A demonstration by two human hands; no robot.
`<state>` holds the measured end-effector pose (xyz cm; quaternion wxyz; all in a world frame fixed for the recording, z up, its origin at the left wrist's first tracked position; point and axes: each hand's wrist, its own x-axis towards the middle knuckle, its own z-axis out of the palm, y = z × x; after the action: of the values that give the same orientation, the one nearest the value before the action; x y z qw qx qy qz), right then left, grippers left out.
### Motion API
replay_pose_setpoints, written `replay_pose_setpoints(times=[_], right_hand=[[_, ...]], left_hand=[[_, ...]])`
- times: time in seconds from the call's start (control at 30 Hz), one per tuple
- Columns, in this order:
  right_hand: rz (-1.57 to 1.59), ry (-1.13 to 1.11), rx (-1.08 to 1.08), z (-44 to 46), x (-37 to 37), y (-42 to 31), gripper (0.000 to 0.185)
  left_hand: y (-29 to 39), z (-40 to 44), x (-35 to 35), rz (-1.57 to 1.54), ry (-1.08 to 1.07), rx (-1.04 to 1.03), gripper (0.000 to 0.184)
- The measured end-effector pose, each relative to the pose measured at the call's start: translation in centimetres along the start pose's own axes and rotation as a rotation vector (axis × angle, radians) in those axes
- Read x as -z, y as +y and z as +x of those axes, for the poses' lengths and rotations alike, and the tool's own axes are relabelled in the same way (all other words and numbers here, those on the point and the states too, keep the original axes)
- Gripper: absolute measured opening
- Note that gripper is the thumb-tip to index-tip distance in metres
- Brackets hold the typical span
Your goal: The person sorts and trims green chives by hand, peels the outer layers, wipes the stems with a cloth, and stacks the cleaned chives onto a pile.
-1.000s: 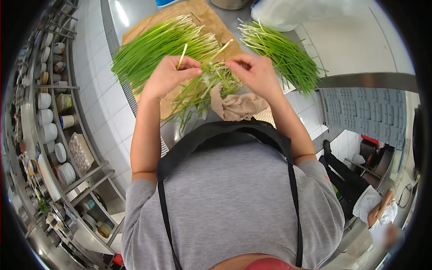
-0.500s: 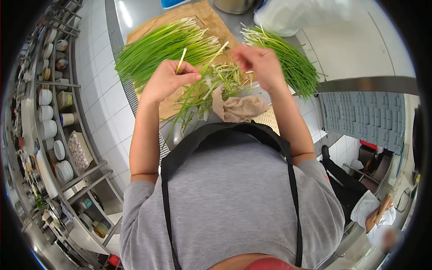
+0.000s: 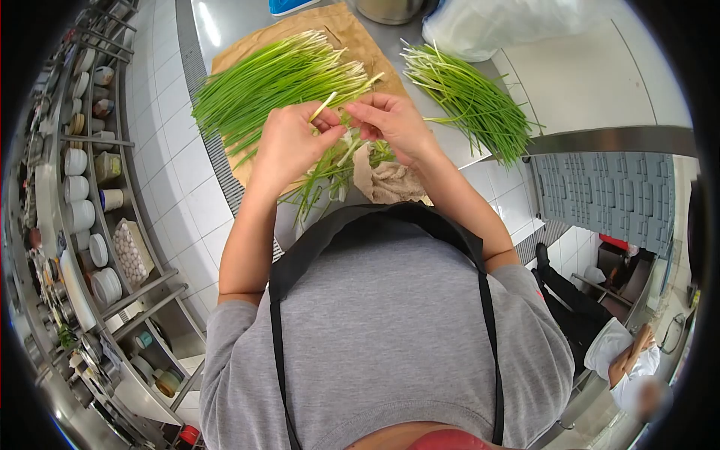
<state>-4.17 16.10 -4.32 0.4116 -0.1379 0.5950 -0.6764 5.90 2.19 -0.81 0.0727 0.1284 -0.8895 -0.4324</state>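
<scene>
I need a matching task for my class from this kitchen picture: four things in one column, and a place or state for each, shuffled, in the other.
Column one
1. Larger green bundle
2. Smaller green bundle
3. Cloth
4. Left hand

Column two
A. Crumpled, close to the black apron
B. Green with whitish ends, right of the brown paper in the picture
C. Gripping a pale stalk
D. Spread out on the brown paper

Right pairs: 1-D, 2-B, 3-A, 4-C
</scene>
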Motion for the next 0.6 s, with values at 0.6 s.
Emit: replay_pose_setpoints(times=[0.6], right_hand=[[0.029,0.054,0.14,-1.1,-0.6,0.1,0.016]], left_hand=[[-1.8,0.6,-0.7,-0.525,-0.12,0.113,0.012]])
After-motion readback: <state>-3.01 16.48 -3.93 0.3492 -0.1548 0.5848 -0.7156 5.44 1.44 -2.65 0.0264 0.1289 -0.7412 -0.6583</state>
